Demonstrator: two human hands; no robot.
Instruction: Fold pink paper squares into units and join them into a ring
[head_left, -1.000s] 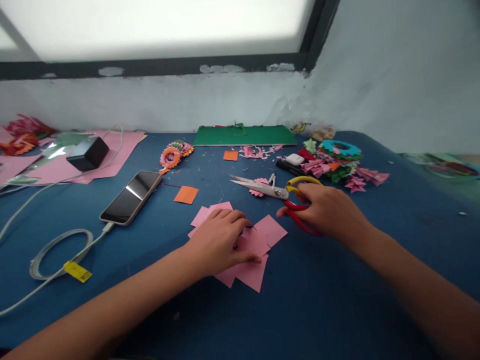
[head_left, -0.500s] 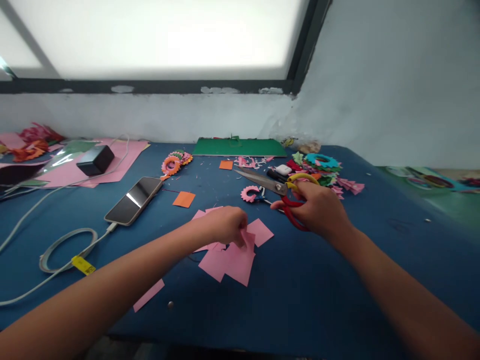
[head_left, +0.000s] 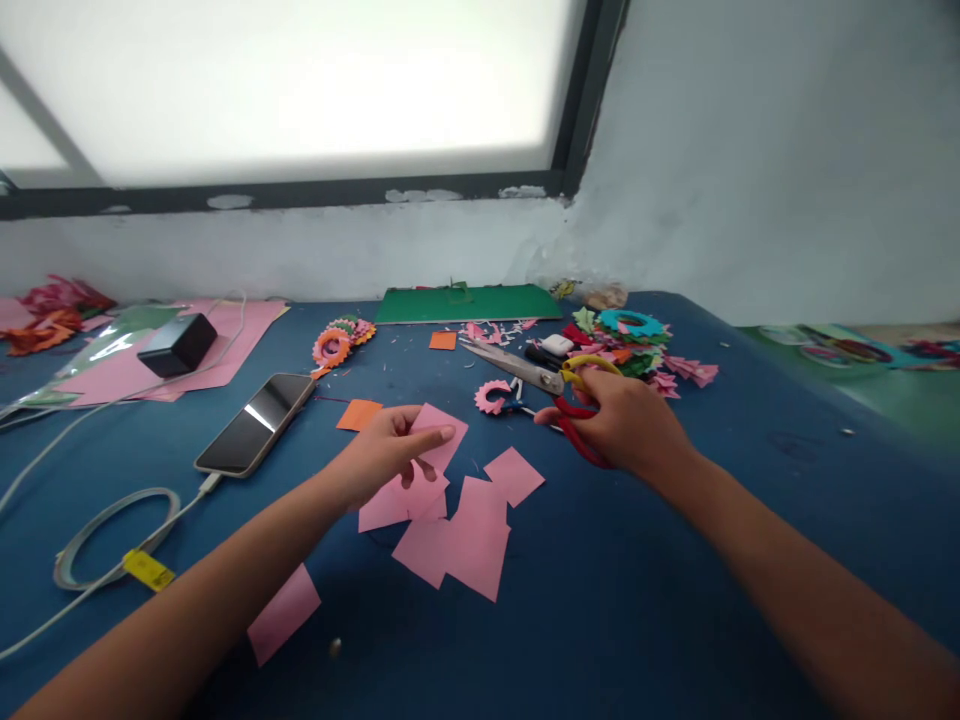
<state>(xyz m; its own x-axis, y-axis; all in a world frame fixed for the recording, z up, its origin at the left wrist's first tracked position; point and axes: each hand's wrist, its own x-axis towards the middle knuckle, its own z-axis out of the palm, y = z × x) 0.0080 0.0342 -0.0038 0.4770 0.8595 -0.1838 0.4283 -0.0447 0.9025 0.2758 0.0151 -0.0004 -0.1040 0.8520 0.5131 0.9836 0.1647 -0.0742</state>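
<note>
My left hand (head_left: 390, 450) pinches a pink paper square (head_left: 444, 428) between thumb and fingers, raised above the table. Beneath and beside it lie several loose pink paper squares (head_left: 480, 535), some overlapping. In my right hand (head_left: 619, 410) is a pair of scissors (head_left: 517, 368) with one yellow and one red handle loop. Its blades point left and look nearly closed, away from any paper. A scalloped pink paper ring (head_left: 491, 396) lies just under the blades, with a blue-handled tool (head_left: 517, 406) beside it.
On the left are a phone (head_left: 256, 425) on a white cable (head_left: 154, 540) and a black box (head_left: 178, 345) on pink sheets (head_left: 232, 345). Orange squares (head_left: 358, 414), paper rings (head_left: 334, 345), a green board (head_left: 469, 304) and a colourful paper pile (head_left: 637, 345) lie farther back.
My left hand has moved left and up from the pink squares, lifting one with it. My right hand still holds the scissors in about the same place. The view has tilted slightly.
</note>
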